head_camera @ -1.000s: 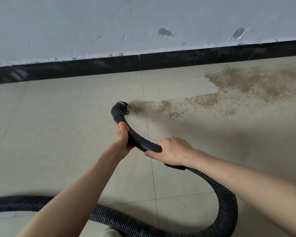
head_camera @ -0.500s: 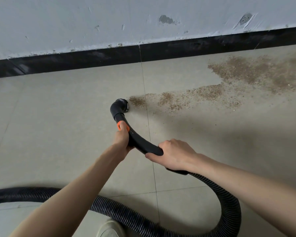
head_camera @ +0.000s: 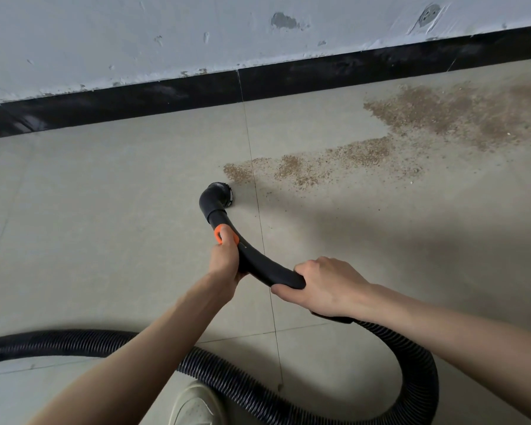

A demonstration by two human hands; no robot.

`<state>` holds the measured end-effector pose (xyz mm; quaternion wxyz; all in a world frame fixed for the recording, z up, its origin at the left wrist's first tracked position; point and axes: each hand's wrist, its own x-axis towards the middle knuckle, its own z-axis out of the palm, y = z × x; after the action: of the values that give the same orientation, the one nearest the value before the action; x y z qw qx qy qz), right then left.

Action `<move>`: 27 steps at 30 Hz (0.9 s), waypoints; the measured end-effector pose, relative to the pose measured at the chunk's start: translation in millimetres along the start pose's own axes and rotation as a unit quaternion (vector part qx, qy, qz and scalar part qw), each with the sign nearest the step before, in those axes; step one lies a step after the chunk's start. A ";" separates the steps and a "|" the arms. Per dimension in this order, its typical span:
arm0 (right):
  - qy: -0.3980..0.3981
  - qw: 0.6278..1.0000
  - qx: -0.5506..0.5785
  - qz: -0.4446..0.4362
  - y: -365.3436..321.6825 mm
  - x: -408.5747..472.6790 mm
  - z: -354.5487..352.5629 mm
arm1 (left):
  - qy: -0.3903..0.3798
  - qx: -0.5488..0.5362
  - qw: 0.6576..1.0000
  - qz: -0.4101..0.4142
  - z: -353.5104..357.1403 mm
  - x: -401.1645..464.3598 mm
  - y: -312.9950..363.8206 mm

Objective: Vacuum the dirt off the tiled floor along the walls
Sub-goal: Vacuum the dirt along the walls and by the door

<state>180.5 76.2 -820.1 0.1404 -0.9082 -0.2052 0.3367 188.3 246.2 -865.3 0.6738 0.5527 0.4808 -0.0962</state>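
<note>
A black curved vacuum handle ends in a round nozzle that sits on the beige tiled floor, just left of and slightly below the near end of a brown dirt trail. The dirt widens into a large patch toward the right, near the wall. My left hand grips the handle just behind its orange collar. My right hand grips the rear of the handle where the ribbed hose begins.
A pale wall with chipped paint and a black skirting runs across the top. The hose loops behind my arms and off the left edge. A light shoe shows at the bottom.
The nozzle has pulled back slightly toward me and now sits below the dirt trail's left end. The view has tilted so the wall and dirt patch sit a little higher.
</note>
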 end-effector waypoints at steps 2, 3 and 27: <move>0.015 1.000 -0.004 -0.004 -3.2 13.9 -7.7 | -0.004 -0.006 1.000 0.006 1.7 7.9 13.4; 0.023 1.000 -0.008 -0.009 -5.8 23.3 -12.4 | -0.007 -0.010 1.000 0.009 2.3 13.0 22.3; 0.043 0.999 0.029 0.008 -4.0 54.7 -35.1 | -0.019 0.028 0.999 0.014 20.3 40.0 61.3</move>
<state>240.6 101.1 -823.1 0.1728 -0.9189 -0.1814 0.3047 260.6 268.0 -856.9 0.6685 0.5760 0.4572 -0.1112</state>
